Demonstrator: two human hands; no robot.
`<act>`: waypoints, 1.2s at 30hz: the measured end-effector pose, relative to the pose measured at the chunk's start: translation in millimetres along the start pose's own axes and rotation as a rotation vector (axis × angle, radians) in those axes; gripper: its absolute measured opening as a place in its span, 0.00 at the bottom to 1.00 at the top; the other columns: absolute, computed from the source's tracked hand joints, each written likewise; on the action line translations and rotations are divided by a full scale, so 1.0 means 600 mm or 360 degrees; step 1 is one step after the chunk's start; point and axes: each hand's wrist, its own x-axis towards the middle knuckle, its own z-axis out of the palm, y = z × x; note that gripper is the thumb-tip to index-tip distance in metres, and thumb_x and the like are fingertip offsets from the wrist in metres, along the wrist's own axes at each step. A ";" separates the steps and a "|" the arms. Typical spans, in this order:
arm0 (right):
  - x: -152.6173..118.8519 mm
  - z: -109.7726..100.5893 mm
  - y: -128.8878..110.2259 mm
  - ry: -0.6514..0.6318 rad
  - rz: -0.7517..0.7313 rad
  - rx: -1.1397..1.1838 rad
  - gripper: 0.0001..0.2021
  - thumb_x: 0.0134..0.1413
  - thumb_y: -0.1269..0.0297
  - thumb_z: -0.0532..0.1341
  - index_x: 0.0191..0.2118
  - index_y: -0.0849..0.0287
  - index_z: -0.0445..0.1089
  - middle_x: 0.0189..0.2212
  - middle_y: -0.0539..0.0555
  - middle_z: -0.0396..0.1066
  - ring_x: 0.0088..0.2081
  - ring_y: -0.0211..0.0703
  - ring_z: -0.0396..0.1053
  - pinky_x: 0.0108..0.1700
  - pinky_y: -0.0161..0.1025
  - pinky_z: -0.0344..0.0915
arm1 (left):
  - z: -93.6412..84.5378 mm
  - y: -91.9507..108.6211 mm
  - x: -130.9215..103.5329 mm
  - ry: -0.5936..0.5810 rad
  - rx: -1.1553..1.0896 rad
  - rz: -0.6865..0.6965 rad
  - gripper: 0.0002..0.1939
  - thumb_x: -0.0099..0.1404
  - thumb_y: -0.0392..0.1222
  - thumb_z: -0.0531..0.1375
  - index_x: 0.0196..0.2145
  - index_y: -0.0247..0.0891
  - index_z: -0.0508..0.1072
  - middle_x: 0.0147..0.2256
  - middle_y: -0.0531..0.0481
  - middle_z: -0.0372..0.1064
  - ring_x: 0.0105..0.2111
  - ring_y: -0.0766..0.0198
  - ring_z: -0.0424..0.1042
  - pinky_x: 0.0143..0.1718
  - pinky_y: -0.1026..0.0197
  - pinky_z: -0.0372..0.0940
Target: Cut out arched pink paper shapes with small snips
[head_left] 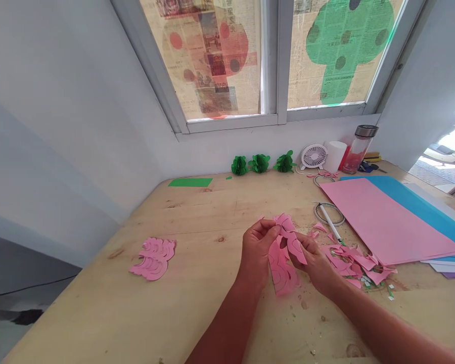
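Between my two hands is a pink paper cutout point(294, 247) with curved edges and drawn lines. My left hand point(258, 247) pinches its upper left part between thumb and fingers. On the right side, my right hand point(314, 260) grips the same cutout, its fingertips partly hidden behind the paper. Below them a pink paper strip point(282, 283) with drawn curves lies on or just over the table; I cannot tell whether it is joined to the cutout. To the left sits a stack of scalloped pink cutouts point(153, 259).
Pink paper scraps point(358, 265) lie right of my hands, near a white pen point(329, 222) and wire rings. Pink sheets point(387, 217) cover blue ones point(405, 194). Along the wall stand green paper ornaments point(260, 163), a small fan point(314, 156) and a glass bottle point(358, 151).
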 end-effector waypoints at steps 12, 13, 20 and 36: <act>0.002 -0.004 0.010 -0.0122 -0.0179 0.0036 0.13 0.54 0.55 0.56 0.27 0.59 0.64 0.15 0.42 0.43 0.19 0.32 0.38 0.21 0.33 0.38 | -0.003 -0.008 0.002 -0.0069 -0.0134 -0.0157 0.09 0.47 0.38 0.67 0.24 0.35 0.70 0.22 0.53 0.67 0.22 0.70 0.63 0.28 0.64 0.58; 0.002 -0.005 0.012 -0.0123 -0.0183 0.0032 0.13 0.55 0.55 0.56 0.27 0.59 0.64 0.15 0.42 0.43 0.19 0.32 0.38 0.21 0.33 0.38 | -0.004 -0.009 0.003 -0.0071 -0.0132 -0.0163 0.09 0.47 0.38 0.67 0.24 0.35 0.70 0.23 0.53 0.67 0.22 0.70 0.63 0.28 0.64 0.58; 0.003 -0.002 0.009 -0.0156 -0.0231 0.0052 0.16 0.54 0.51 0.56 0.25 0.59 0.62 0.16 0.42 0.44 0.19 0.32 0.38 0.21 0.34 0.37 | -0.004 -0.011 0.005 -0.0069 -0.0045 -0.0139 0.09 0.47 0.40 0.67 0.23 0.35 0.70 0.23 0.53 0.67 0.22 0.70 0.62 0.30 0.63 0.57; 0.005 -0.003 0.012 -0.0147 -0.0135 0.0102 0.14 0.53 0.53 0.58 0.28 0.59 0.66 0.15 0.42 0.44 0.19 0.32 0.39 0.22 0.34 0.37 | 0.000 -0.004 0.000 -0.0100 -0.0058 -0.0124 0.10 0.47 0.40 0.67 0.22 0.35 0.70 0.22 0.54 0.65 0.20 0.71 0.60 0.28 0.63 0.57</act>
